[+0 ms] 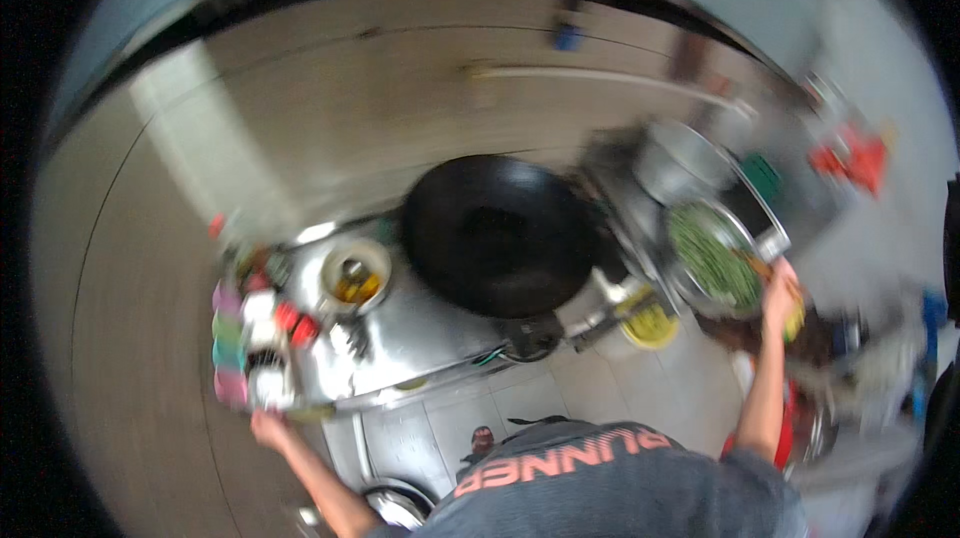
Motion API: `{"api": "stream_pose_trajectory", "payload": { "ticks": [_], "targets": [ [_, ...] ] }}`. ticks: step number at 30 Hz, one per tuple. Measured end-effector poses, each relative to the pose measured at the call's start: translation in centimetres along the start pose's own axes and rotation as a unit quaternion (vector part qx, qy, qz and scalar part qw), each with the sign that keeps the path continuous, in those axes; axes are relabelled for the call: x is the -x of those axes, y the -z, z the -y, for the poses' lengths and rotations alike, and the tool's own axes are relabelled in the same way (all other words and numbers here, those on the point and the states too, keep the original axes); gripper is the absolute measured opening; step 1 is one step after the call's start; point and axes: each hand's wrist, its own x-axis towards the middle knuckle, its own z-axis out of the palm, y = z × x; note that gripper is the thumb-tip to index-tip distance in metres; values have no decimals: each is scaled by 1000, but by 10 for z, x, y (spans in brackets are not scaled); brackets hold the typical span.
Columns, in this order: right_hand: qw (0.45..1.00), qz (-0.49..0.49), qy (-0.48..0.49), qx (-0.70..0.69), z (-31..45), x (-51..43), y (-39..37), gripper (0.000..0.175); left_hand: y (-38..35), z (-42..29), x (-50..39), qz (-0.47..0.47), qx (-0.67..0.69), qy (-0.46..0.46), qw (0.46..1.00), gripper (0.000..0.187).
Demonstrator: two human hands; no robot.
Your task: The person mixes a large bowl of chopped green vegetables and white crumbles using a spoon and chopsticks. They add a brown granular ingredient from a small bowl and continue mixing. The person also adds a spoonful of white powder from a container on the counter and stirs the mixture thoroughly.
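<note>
The view is blurred by motion. At the right, my right hand (781, 294) is at the rim of a metal bowl (681, 286) of long green beans (712, 254). It grips a brown, wooden-looking utensil (752, 262) whose end lies over the beans. My left hand (270, 429) is far left, by the near end of a seasoning rack (230, 346) with pastel scalloped compartments; its fingers are too blurred to tell whether they hold anything. Between the hands a large black wok (499, 238) sits on the stove, its inside dark with no food visible.
A pale bowl (355, 275) with yellow liquid and a ladle stands on the steel counter (427, 335). Red-topped jars (296, 324) are beside the rack. An aluminium pot (682, 163) is behind the beans. A yellow basin (651, 324) sits lower, right of the wok.
</note>
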Motion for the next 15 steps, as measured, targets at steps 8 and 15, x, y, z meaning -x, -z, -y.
{"api": "stream_pose_trajectory", "payload": {
  "ticks": [8, 15],
  "targets": [
    [997, -67, -37, -29, -57, -67, 43, 34, -135, -74, 178, 336, 92, -96, 933, 10],
    [983, -48, -146, -98, -164, -94, 76, 34, -263, -86, 514, 568, 81, -24, 818, 8]
  ]
}}
